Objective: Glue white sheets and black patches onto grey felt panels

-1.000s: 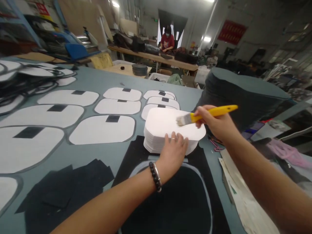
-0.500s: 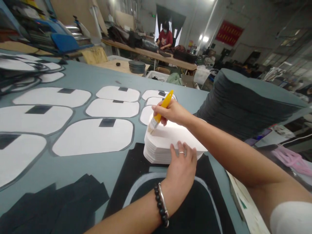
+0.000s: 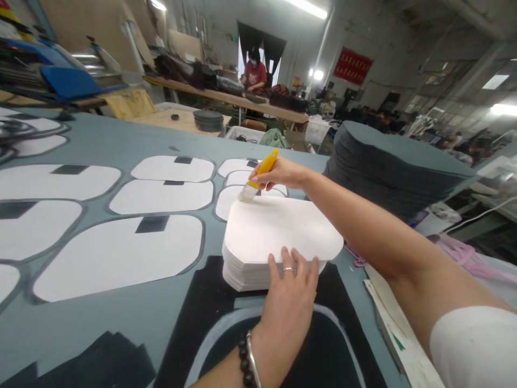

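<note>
My right hand (image 3: 278, 173) is closed round the yellow handle of a flat brush (image 3: 262, 170), its bristles on the far left corner of a stack of white rounded sheets (image 3: 283, 226). With fingers spread, my left hand (image 3: 288, 302) rests its fingertips on the near edge of the stack's top sheet. Under the stack lies a black sheet (image 3: 189, 323) with a pale curved outline. To the left, white panels with dark rims and small dark patches lie in rows, the nearest one (image 3: 121, 256) being large.
A tall stack of dark rounded pieces (image 3: 388, 172) stands at the right. Dark scraps (image 3: 100, 361) lie at the front left of the blue-green table (image 3: 169, 307). A person in red (image 3: 254, 73) works at a bench behind. Pink handles (image 3: 464, 253) lie at the right.
The brush in my right hand has moved from the left part of the top sheet to its far left corner. My left hand stays at the near edge. The camera view has shifted.
</note>
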Available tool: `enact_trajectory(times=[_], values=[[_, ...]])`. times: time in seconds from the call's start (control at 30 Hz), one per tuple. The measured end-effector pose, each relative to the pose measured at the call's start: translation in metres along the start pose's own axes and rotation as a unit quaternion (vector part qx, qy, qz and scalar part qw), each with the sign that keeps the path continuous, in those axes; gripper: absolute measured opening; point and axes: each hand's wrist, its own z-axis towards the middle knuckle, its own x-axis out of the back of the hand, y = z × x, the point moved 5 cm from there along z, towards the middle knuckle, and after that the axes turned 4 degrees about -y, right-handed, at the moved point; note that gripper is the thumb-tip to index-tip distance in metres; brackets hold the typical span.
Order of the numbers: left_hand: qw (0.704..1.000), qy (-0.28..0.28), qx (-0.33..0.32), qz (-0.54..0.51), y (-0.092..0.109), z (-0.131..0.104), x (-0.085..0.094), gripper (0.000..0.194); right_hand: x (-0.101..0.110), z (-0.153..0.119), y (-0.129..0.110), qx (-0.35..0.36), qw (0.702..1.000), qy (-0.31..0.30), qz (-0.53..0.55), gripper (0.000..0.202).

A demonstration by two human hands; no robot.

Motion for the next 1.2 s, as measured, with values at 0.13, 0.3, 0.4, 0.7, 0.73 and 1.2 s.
enact_trajectory(times=[0.13,0.3,0.4,0.7,0.73,1.2], values=[[1.0,-0.016,0.003,0.013,-0.002,0.003,0.001,0.058,0.031,-0.028,0.017,-0.058,0.998,0.022,-0.017,0.017],[0.999,-0.025,0.001,0.02,-0.004,0.005,0.005,0.061,0.078,-0.076,0.037,-0.114,0.987,0.097,-0.055,0.015],[0.999,-0.035,0.003,0.02,-0.004,0.006,0.007,0.058,0.094,-0.106,0.045,-0.136,0.974,0.154,-0.09,0.013],[0.998,-0.05,0.006,0.036,-0.005,0.009,0.014,0.051,0.08,-0.168,0.036,-0.199,0.903,0.253,-0.284,0.027],[0.998,-0.052,0.004,0.04,-0.005,0.01,0.015,0.051,0.075,-0.175,0.033,-0.197,0.899,0.256,-0.297,0.028],[0.934,-0.257,-0.016,-0.246,-0.094,0.083,0.044,0.072,-0.041,-0.237,-0.021,-0.026,0.915,0.224,-0.335,0.018]])
